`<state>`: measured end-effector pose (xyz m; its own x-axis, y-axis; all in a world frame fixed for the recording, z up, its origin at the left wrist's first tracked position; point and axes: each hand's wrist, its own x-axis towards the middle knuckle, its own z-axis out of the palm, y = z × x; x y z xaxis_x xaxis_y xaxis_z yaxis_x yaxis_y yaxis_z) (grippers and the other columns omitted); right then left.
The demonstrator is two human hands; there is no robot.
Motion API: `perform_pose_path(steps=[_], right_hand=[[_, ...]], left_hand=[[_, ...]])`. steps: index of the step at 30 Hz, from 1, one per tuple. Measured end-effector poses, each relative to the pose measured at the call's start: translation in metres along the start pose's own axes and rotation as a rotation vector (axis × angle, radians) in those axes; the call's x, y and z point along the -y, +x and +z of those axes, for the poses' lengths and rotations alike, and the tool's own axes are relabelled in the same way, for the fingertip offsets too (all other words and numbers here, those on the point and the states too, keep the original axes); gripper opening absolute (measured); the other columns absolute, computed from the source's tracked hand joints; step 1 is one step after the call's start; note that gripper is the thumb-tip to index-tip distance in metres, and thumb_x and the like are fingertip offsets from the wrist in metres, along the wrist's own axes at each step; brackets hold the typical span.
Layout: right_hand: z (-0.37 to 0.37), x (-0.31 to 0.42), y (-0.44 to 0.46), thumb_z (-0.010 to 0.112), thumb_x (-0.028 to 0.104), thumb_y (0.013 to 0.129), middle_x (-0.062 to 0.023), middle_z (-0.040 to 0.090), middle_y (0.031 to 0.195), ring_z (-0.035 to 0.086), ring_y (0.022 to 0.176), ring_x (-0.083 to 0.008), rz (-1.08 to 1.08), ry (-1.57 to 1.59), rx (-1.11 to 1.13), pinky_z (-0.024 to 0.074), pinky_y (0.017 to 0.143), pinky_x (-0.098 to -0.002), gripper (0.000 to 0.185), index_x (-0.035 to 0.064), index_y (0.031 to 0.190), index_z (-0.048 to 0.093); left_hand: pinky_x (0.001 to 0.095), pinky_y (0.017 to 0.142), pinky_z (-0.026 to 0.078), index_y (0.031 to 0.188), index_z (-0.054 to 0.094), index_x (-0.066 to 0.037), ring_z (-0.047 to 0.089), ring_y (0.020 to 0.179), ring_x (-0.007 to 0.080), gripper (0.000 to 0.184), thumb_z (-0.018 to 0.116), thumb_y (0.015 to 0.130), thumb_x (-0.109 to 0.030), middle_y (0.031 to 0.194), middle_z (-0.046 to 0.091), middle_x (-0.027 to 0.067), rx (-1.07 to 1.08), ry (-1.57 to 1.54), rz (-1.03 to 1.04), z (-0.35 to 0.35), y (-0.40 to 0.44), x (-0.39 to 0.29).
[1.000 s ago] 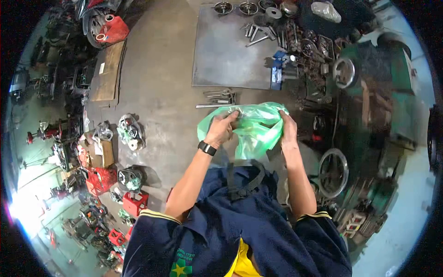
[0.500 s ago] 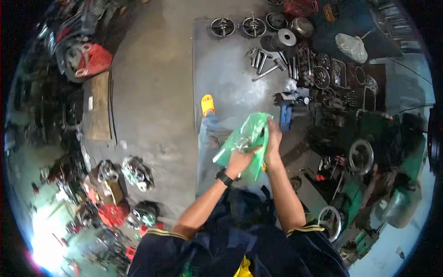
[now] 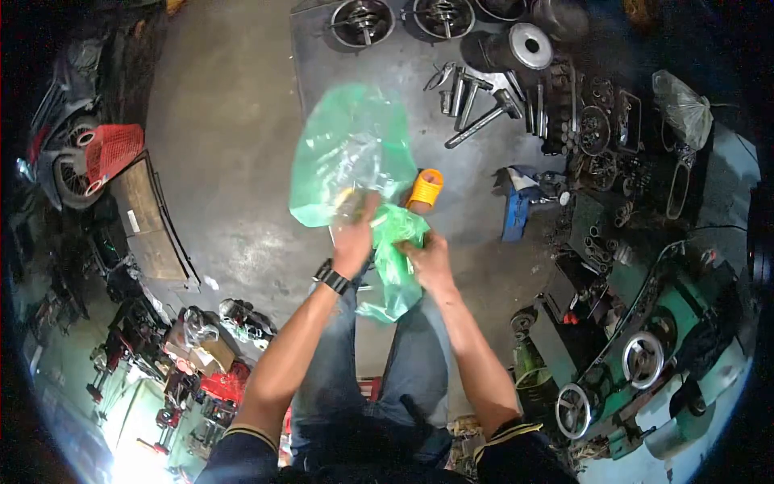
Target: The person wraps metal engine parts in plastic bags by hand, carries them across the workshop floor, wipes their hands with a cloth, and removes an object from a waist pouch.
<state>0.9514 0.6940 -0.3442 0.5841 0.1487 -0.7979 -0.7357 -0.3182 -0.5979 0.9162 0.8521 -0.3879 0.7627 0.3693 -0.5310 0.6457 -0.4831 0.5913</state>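
Note:
A translucent green plastic bag [image 3: 351, 149] spreads out in front of my legs, its lower part gathered and hanging between my hands. My left hand [image 3: 353, 238], with a black watch at the wrist, is at the bag's near edge; its fingers are partly covered by the plastic and blurred. Something clear and shiny shows through the bag above that hand, too unclear to name. My right hand [image 3: 429, 262] pinches the gathered plastic on the right side. A yellow slipper [image 3: 427, 188] on my foot shows just beyond the bag.
Hammers [image 3: 488, 117] and other metal tools lie on the floor plate ahead, below two round metal bowls [image 3: 363, 22]. Machines with handwheels [image 3: 642, 360] stand at the right. A motorbike with a red basket [image 3: 115, 152] and a cardboard sheet [image 3: 151, 222] are at the left.
The bag has opened out forward and left, with its lower part bunched. My left hand has moved left and forward; my right hand has moved left and nearer my body. The view has shifted.

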Motion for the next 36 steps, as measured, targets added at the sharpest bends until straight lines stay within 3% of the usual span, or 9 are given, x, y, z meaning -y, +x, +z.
perform_pose_path(steps=[3, 5, 7, 12, 16, 17, 24, 31, 36], right_hand=[[-0.037, -0.016, 0.075, 0.065, 0.007, 0.078, -0.0092, 0.068, 0.082, 0.061, 0.072, -0.0126, -0.005, 0.058, -0.079, 0.0502, 0.065, -0.0293, 0.025, -0.0045, 0.100, 0.064], [-0.073, -0.054, 0.141, 0.065, 0.007, 0.078, -0.0116, 0.067, 0.080, 0.060, 0.070, -0.0129, -0.054, 0.045, -0.236, 0.0496, 0.062, -0.0299, 0.022, -0.0061, 0.094, 0.063], [-0.112, -0.043, 0.193, 0.066, 0.008, 0.078, -0.0134, 0.067, 0.079, 0.061, 0.070, -0.0154, -0.371, -0.174, -0.411, 0.0490, 0.063, -0.0318, 0.022, -0.0076, 0.093, 0.063], [-0.185, -0.046, 0.335, 0.068, 0.021, 0.081, -0.0228, 0.062, 0.110, 0.058, 0.096, -0.0233, -0.126, -0.306, -0.860, 0.0439, 0.086, -0.0356, 0.045, -0.0064, 0.115, 0.057], [-0.210, -0.072, 0.395, 0.066, 0.033, 0.085, -0.0253, 0.054, 0.124, 0.053, 0.115, -0.0310, -0.265, 0.112, -0.735, 0.0396, 0.096, -0.0364, 0.064, -0.0076, 0.129, 0.043], [-0.217, -0.088, 0.410, 0.067, 0.030, 0.085, -0.0251, 0.050, 0.130, 0.050, 0.120, -0.0294, -0.256, -0.201, -0.855, 0.0398, 0.097, -0.0351, 0.068, -0.0077, 0.133, 0.037], [-0.096, -0.124, 0.399, 0.065, 0.016, 0.086, -0.0224, 0.050, 0.130, 0.057, 0.109, -0.0251, -0.366, -0.139, -0.523, 0.0477, 0.087, -0.0315, 0.060, -0.0079, 0.133, 0.036], [-0.018, -0.092, 0.427, 0.056, 0.004, 0.089, -0.0105, 0.064, 0.098, 0.062, 0.081, -0.0151, -0.772, -0.127, -0.230, 0.0494, 0.074, -0.0272, 0.026, -0.0027, 0.114, 0.055], [0.052, -0.055, 0.410, 0.064, 0.008, 0.083, -0.0138, 0.067, 0.091, 0.065, 0.080, -0.0183, -0.720, -0.428, 0.194, 0.0508, 0.068, -0.0306, 0.020, -0.0021, 0.100, 0.062]], left_hand=[[0.0314, 0.082, 0.043, 0.120, 0.056, 0.004, 0.056, 0.093, 0.0153, 0.050, 0.052, 0.094, -0.038, 0.104, 0.063, 0.0077, -0.276, -0.617, -0.516, -0.011, 0.065, -0.015], [0.0315, 0.077, 0.045, 0.110, 0.062, 0.005, 0.058, 0.084, 0.0145, 0.046, 0.055, 0.092, -0.037, 0.094, 0.066, 0.0069, -0.491, -0.665, -0.338, -0.004, 0.108, 0.017], [0.0313, 0.075, 0.046, 0.102, 0.064, 0.006, 0.060, 0.080, 0.0155, 0.039, 0.059, 0.090, -0.030, 0.090, 0.067, 0.0074, -0.509, -0.525, -0.221, -0.001, 0.149, 0.025], [0.0285, 0.074, 0.046, 0.096, 0.065, 0.006, 0.061, 0.081, 0.0151, 0.024, 0.063, 0.085, -0.015, 0.089, 0.068, 0.0080, -0.388, -0.269, -0.016, 0.034, 0.203, 0.067], [0.0266, 0.074, 0.046, 0.104, 0.064, 0.005, 0.059, 0.083, 0.0123, 0.027, 0.067, 0.082, -0.010, 0.094, 0.068, 0.0080, -0.266, -0.465, -0.064, 0.051, 0.215, 0.096], [0.0255, 0.072, 0.047, 0.103, 0.064, 0.006, 0.060, 0.082, 0.0116, 0.026, 0.067, 0.082, -0.008, 0.093, 0.068, 0.0077, -0.243, -0.431, -0.088, 0.052, 0.217, 0.103], [0.0249, 0.065, 0.049, 0.102, 0.064, 0.006, 0.061, 0.073, 0.0105, 0.022, 0.066, 0.083, -0.006, 0.088, 0.068, 0.0073, -0.108, -0.517, -0.087, 0.070, 0.239, 0.182], [0.0256, 0.066, 0.052, 0.103, 0.060, 0.003, 0.062, 0.078, 0.0117, 0.022, 0.066, 0.083, -0.004, 0.091, 0.068, 0.0076, 0.067, -0.587, 0.047, 0.091, 0.290, 0.222], [0.0236, 0.070, 0.048, 0.103, 0.064, 0.000, 0.059, 0.079, 0.0085, 0.021, 0.065, 0.084, -0.011, 0.087, 0.067, 0.0036, 0.196, -0.704, 0.165, 0.101, 0.313, 0.209]])
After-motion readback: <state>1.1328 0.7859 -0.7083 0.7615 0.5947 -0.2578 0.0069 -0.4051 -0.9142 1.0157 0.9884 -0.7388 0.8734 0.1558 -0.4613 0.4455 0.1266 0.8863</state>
